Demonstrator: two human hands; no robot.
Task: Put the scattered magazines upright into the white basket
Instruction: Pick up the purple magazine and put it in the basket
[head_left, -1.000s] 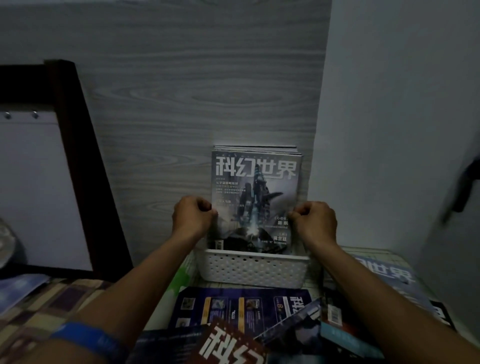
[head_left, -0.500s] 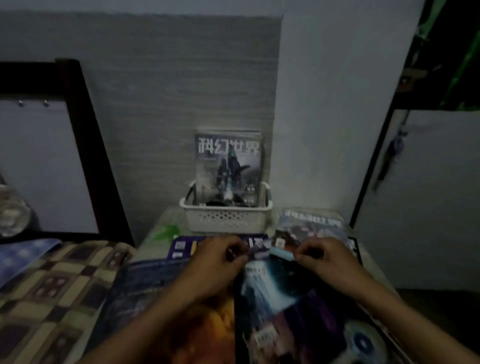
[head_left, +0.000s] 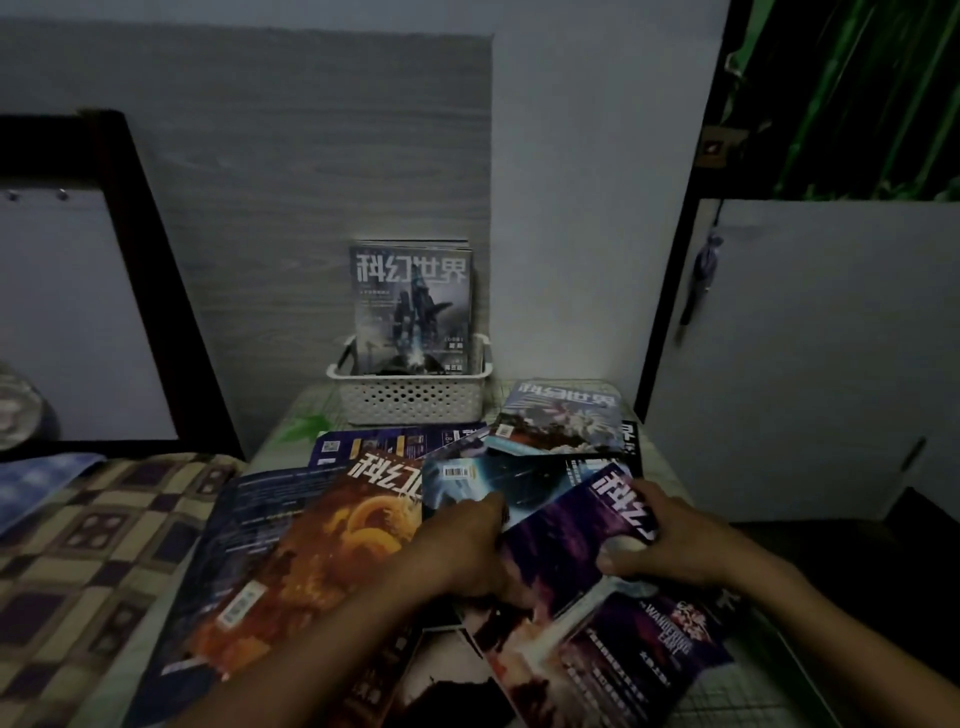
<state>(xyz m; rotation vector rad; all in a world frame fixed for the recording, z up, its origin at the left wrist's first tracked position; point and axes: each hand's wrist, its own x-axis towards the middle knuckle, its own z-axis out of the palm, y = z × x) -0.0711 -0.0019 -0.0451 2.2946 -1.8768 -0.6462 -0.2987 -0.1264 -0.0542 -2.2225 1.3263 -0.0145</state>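
The white basket (head_left: 410, 400) stands at the back of the small table against the wall, with several magazines (head_left: 413, 306) upright in it. More magazines lie scattered in front of it. A purple-covered magazine (head_left: 587, 571) lies on top of the pile, tilted. My right hand (head_left: 670, 540) grips its upper right edge, thumb on the cover. My left hand (head_left: 462, 545) holds its left edge, fingers partly tucked under. An orange dragon-cover magazine (head_left: 322, 561) lies to the left, a blue-cover one (head_left: 488, 483) just beyond my left hand, and a pale one (head_left: 563, 415) right of the basket.
A bed with a checked cover (head_left: 88, 545) adjoins the table on the left, with a dark wooden frame (head_left: 150, 270) behind it. A white door (head_left: 810, 353) with a hanging strap stands to the right. The grey wood-grain wall panel (head_left: 291, 182) backs the basket.
My hands left the upright magazine in the basket and came back to the scattered pile. They now hold the purple-covered magazine, which sits higher on the pile than half a second ago.
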